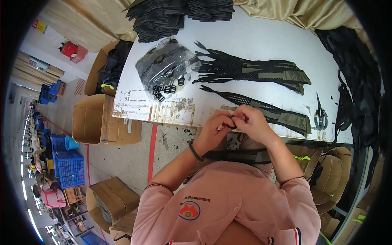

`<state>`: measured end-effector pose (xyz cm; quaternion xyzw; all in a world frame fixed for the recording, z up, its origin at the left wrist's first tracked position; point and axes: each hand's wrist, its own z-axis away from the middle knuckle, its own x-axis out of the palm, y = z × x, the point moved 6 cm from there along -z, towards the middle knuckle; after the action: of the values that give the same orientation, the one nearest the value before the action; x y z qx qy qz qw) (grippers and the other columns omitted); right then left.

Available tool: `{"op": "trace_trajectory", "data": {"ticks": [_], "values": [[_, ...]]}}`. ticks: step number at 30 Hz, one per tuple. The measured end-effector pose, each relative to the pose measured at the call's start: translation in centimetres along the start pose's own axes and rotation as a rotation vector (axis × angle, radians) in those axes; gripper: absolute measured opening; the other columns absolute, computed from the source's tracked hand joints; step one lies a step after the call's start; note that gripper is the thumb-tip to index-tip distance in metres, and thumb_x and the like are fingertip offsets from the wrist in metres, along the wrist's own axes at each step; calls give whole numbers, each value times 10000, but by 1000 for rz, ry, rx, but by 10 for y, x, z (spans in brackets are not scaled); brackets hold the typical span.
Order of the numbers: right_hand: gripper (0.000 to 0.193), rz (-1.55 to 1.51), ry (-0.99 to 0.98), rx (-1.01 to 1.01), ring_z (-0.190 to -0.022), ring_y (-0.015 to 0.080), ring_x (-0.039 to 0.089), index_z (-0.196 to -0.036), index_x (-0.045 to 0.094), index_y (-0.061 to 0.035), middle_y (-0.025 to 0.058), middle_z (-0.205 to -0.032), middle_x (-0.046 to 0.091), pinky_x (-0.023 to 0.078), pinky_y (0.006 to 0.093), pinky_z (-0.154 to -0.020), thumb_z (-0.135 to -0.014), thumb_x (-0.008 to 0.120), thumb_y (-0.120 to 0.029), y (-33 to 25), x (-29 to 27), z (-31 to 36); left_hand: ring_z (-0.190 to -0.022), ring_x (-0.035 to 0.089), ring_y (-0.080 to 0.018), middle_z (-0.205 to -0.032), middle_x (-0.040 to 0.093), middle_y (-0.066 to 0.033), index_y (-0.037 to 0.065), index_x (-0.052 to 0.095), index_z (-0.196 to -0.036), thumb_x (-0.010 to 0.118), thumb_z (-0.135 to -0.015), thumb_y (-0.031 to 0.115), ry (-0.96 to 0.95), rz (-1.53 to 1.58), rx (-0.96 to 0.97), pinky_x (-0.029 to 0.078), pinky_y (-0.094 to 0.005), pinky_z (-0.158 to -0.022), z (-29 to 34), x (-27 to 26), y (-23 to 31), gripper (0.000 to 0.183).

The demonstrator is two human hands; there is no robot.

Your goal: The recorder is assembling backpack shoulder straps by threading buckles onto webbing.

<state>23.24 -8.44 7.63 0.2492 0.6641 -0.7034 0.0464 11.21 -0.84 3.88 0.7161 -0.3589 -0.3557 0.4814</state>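
My left hand (pixel 213 130) and my right hand (pixel 254 124) meet at the front edge of the white table. Both are closed, their fingertips pinching a small black piece (pixel 232 125), mostly hidden by the fingers. Its exact kind does not show. A black strap (pixel 241 157) lies across my lap below the hands. Just beyond my right hand, a single black mesh strap with a grey-green end (pixel 288 118) lies along the edge. Behind it is a fanned pile of similar straps (pixel 253 70). Loose black slider buckles (pixel 167 89) spill from a clear plastic bag of buckles (pixel 161 63) at the left.
Black-handled scissors (pixel 320 116) lie on the table (pixel 277 30) at the right. Stacks of black pieces (pixel 157 20) stand at the back. Black straps hang over the right side (pixel 351 69). Cardboard boxes (pixel 92 120) stand left, with another box (pixel 332 171) by my right elbow.
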Motion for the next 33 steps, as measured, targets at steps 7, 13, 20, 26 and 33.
{"op": "trace_trajectory", "data": {"ticks": [7, 13, 20, 26, 33], "values": [[177, -399, -133, 264, -714, 124, 584, -981, 620, -37, 41, -771, 602, 478, 256, -657, -835, 655, -131, 46, -18, -16, -690, 537, -104, -872, 538, -9, 96, 521, -988, 596, -866, 50, -89, 976, -622, 428, -243, -585, 67, -15, -23, 151], [282, 699, 288, -158, -982, 310, 542, -1005, 627, -59, 124, -958, 598, 436, 373, -842, -746, 705, -138, 87, -36, -22, -812, 570, -223, -986, 538, -75, 88, 519, -1084, 685, -803, 122, -150, -309, -700, 473, -350, -670, 114, -86, -53, 328], [199, 264, -80, -69, -835, 348, 600, -949, 603, -31, 152, -909, 640, 487, 364, -752, -766, 674, -64, 62, -9, -18, -1172, 449, -336, -1257, 471, -153, 123, 514, -1218, 711, -755, 171, 29, -1022, 85, 320, -470, -1018, -8, -62, 7, 506], [220, 318, -91, 34, -849, 335, 606, -957, 607, -27, 152, -887, 645, 485, 362, -763, -749, 678, -33, 84, -41, -9, -878, 624, -251, -897, 650, -82, 90, 636, -972, 621, -837, 196, -354, -809, -183, 500, -370, -762, -28, -61, -42, 172], [433, 319, 67, -418, -944, 338, 582, -1157, 545, -81, 162, -989, 624, 457, 395, -840, -743, 670, -85, 22, 15, -21, -596, 577, -77, -758, 653, -30, 23, 640, -999, 540, -922, 199, -440, 83, -788, 459, -214, -521, 2, -43, -52, 217]]}}
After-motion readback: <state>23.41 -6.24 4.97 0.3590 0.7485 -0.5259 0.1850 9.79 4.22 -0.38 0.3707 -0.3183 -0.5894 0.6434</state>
